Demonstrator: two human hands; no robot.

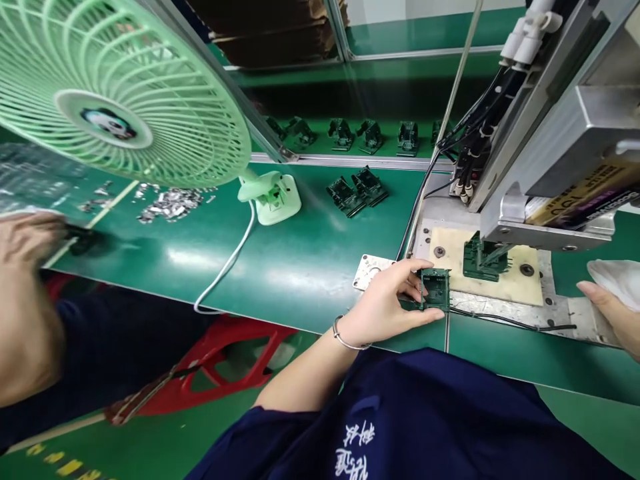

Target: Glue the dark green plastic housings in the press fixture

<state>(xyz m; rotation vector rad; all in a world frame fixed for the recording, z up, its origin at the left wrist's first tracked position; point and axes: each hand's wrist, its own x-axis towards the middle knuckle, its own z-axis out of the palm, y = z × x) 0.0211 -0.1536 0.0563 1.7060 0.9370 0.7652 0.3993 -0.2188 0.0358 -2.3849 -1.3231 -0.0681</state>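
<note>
A dark green plastic housing (436,289), box-shaped with an open recess, is pinched between the thumb and fingers of my left hand (387,303). It is held over the bench, just in front of the press's base plate. Another dark green housing (483,259) sits on the cream pad (450,241) beneath the press head, partly covered by a metal arm. At the right edge my right hand (613,319) shows mainly its thumb, beside white fabric (617,280) that covers or lies against the fingers. Whether those fingers grip anything is hidden.
The press (545,200) rises on the right, with black cables alongside. Two dark housings (357,191) lie mid-bench; several more line the back shelf (390,148). A green fan (120,100), small metal parts (175,203) and a co-worker's hand (30,237) are left.
</note>
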